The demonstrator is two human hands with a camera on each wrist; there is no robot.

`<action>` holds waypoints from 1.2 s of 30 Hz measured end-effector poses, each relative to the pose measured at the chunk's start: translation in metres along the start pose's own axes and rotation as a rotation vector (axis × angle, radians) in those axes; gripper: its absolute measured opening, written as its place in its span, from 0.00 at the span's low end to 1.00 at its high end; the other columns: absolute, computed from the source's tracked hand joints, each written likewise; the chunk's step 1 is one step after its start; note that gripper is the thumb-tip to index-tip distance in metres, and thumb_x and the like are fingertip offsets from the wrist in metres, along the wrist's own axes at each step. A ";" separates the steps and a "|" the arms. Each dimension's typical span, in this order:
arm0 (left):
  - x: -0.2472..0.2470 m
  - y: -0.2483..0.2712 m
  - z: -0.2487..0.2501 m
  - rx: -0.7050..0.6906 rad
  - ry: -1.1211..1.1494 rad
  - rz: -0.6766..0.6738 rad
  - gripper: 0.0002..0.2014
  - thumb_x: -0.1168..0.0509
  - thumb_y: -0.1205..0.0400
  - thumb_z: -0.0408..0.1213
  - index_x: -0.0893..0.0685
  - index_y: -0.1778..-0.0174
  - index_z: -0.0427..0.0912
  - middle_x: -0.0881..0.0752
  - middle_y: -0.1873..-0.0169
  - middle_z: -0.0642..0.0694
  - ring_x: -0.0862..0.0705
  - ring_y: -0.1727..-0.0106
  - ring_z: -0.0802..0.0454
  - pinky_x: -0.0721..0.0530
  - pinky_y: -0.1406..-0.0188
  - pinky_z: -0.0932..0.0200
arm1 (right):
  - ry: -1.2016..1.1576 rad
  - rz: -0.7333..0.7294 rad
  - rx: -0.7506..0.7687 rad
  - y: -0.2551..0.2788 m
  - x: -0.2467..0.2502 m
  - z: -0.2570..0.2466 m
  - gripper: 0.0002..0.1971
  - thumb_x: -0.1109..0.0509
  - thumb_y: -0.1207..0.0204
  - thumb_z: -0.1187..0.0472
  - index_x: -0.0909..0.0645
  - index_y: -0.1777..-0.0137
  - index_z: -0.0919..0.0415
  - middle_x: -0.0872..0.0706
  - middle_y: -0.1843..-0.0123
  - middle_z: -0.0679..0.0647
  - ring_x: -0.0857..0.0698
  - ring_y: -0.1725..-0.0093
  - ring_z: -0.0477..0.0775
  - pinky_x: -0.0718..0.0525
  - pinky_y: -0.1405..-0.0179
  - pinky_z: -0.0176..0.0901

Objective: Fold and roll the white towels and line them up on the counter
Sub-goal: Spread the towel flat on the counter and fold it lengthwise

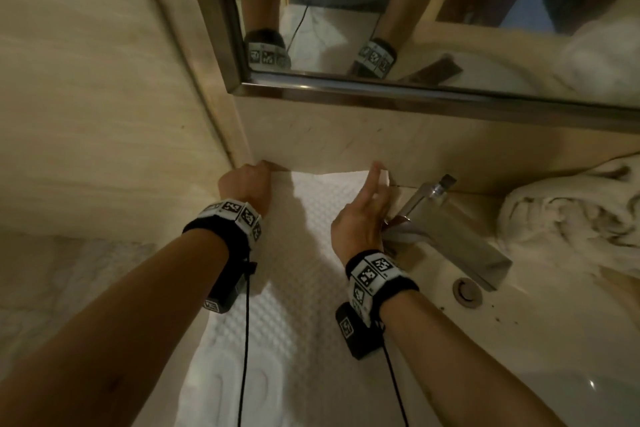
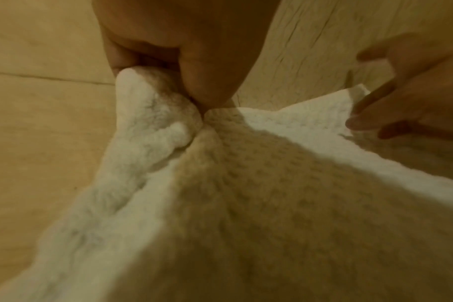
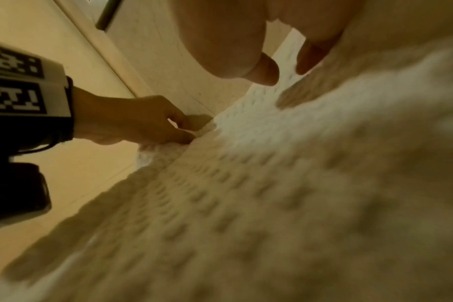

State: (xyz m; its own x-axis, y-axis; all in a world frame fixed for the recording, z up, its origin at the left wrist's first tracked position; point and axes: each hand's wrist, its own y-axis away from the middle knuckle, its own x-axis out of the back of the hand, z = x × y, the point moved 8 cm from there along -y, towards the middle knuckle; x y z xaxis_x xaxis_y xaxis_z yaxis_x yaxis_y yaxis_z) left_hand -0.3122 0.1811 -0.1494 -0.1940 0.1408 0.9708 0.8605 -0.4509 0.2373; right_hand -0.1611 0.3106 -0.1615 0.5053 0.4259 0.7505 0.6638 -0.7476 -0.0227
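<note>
- counter [image 1: 104, 204]: beige stone, wall on far side, more pale textured cloth at far left edge, blurry
- left hand [image 1: 247, 185]: fingers curled, pinching far-left corner of white towel [image 1: 277, 288]; left wrist view shows thumb and fingers clamped on bunched corner [image 2: 153, 106], close to the wall
- white towel: waffle texture, spread flat on counter between the two arms, running from the wall toward the person; plain border with raised bands at near end
- right hand [image 1: 360, 215]: at far-right corner of towel, fingers mostly extended, corner [image 1: 382, 175] lifted against fingertips; grasp looks like light pinch, cannot tell for sure, right wrist view too blurry
- faucet [image 1: 450, 236]: chrome, just right of right hand, over sink [image 1: 519, 340] with round drain
- mirror [image 1: 381, 10]: metal frame, above the wall strip, reflects both wristbands
- crumpled towels [image 1: 571, 222]: piled at far right, beside the faucet
</note>
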 end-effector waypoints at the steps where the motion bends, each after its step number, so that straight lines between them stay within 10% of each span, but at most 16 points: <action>1: -0.001 0.000 0.000 -0.001 0.000 -0.006 0.17 0.52 0.13 0.38 0.25 0.31 0.44 0.15 0.44 0.38 0.15 0.43 0.38 0.19 0.51 0.47 | -0.013 -0.014 0.017 -0.002 -0.001 0.000 0.50 0.37 0.30 0.79 0.62 0.17 0.49 0.52 0.19 0.63 0.39 0.22 0.64 0.32 0.22 0.56; 5: 0.006 -0.002 0.000 0.017 -0.042 -0.020 0.17 0.51 0.14 0.34 0.22 0.34 0.41 0.16 0.41 0.38 0.16 0.40 0.39 0.19 0.48 0.48 | 0.253 -0.207 0.060 -0.004 -0.010 -0.001 0.34 0.40 0.18 0.61 0.52 0.16 0.61 0.56 0.17 0.65 0.52 0.17 0.65 0.43 0.17 0.57; 11: 0.004 0.002 -0.009 0.028 -0.020 -0.063 0.17 0.46 0.16 0.41 0.25 0.33 0.41 0.17 0.38 0.39 0.18 0.37 0.39 0.21 0.42 0.49 | 0.393 -0.503 -0.169 0.007 -0.048 0.014 0.39 0.52 0.17 0.42 0.69 0.16 0.56 0.80 0.19 0.61 0.74 0.19 0.61 0.67 0.20 0.61; 16: -0.001 0.005 -0.012 -0.067 -0.043 -0.358 0.26 0.36 0.19 0.48 0.29 0.27 0.39 0.23 0.32 0.38 0.23 0.33 0.37 0.23 0.35 0.51 | 0.494 -0.483 -0.183 0.004 -0.053 0.015 0.41 0.60 0.20 0.36 0.76 0.18 0.57 0.82 0.22 0.64 0.81 0.23 0.62 0.70 0.21 0.65; 21: 0.007 0.015 -0.006 -0.170 -0.272 -0.261 0.17 0.40 0.18 0.34 0.22 0.34 0.34 0.18 0.41 0.35 0.18 0.41 0.37 0.18 0.45 0.51 | 0.470 -0.476 -0.150 0.009 -0.044 0.010 0.40 0.59 0.18 0.37 0.73 0.17 0.59 0.79 0.20 0.65 0.79 0.21 0.62 0.67 0.20 0.64; 30: 0.038 0.015 0.005 -0.091 0.097 -0.159 0.23 0.36 0.24 0.34 0.25 0.32 0.35 0.22 0.36 0.34 0.20 0.36 0.37 0.19 0.40 0.49 | 0.201 -0.431 -0.036 0.014 -0.021 -0.027 0.37 0.39 0.19 0.57 0.54 0.15 0.61 0.57 0.13 0.55 0.58 0.15 0.53 0.64 0.19 0.60; 36: 0.047 0.029 0.015 -0.117 0.151 -0.215 0.18 0.41 0.22 0.38 0.27 0.35 0.39 0.20 0.41 0.33 0.19 0.44 0.36 0.21 0.55 0.52 | -0.079 -0.640 0.063 0.039 -0.046 -0.068 0.25 0.39 0.16 0.49 0.31 0.23 0.57 0.29 0.23 0.62 0.29 0.25 0.63 0.28 0.31 0.48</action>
State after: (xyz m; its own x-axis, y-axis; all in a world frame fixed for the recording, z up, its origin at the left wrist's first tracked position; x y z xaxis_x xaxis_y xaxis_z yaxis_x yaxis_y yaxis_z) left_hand -0.2893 0.1880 -0.0974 -0.4417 0.1158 0.8897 0.7333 -0.5248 0.4323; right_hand -0.1964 0.2273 -0.1524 0.0361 0.8156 0.5774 0.8771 -0.3027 0.3728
